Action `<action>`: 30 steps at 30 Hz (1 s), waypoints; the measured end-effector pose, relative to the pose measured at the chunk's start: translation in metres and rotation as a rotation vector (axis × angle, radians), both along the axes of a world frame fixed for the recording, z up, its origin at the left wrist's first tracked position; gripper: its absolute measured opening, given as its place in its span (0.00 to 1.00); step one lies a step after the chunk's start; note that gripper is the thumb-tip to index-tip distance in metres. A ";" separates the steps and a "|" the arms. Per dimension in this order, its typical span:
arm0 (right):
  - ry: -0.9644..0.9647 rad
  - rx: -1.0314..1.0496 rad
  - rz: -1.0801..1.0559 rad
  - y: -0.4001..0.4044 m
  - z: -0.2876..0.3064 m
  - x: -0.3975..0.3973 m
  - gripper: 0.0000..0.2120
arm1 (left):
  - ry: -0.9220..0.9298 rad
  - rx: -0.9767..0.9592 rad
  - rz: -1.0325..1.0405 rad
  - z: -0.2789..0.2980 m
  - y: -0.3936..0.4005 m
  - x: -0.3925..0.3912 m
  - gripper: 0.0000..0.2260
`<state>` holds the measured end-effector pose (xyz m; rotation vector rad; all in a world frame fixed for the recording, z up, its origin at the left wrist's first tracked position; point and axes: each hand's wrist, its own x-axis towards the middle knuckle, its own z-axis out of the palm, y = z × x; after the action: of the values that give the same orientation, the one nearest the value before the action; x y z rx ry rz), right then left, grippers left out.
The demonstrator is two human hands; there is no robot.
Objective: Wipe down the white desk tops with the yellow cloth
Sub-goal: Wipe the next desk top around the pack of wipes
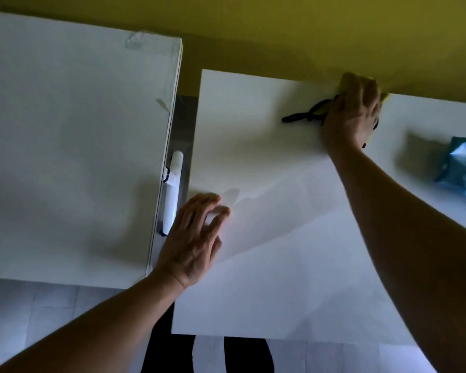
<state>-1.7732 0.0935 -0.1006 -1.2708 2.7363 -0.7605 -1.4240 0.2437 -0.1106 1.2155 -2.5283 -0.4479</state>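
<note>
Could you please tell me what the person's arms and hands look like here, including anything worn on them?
Both forearms are bare up to the frame edge: no sleeves show. The left hand and right hand wear no gloves, and no rings, watch or bracelet are visible on either wrist or on the fingers that show. The picture is dim and slightly blurred, so small details cannot be ruled out.

The wall [280, 28] at the back is a dark yellow, a bit like mustard. The floor [38, 319] is pale, with big square tiles. In the gap between the two pieces of furniture hangs a white handle [172, 189] with dark ends. Below it, the floor in the gap looks grey and shiny. The room is dim. Soft light falls from one side and makes long grey shadows.
</note>
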 end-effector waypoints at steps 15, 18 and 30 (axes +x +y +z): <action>0.031 -0.157 0.765 -0.014 -0.002 0.153 0.22 | -0.156 -0.064 0.038 0.010 0.006 -0.007 0.20; 0.009 -0.202 0.553 0.009 -0.003 0.072 0.22 | -0.142 -0.028 0.147 0.017 0.008 -0.025 0.15; 0.008 -0.010 0.133 0.045 0.003 -0.062 0.28 | -0.136 -0.018 0.107 0.005 -0.002 -0.127 0.25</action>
<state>-1.8348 0.1383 -0.0978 -1.4428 2.6249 -0.7591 -1.5508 0.2413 -0.1056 1.4112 -2.5563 -0.3263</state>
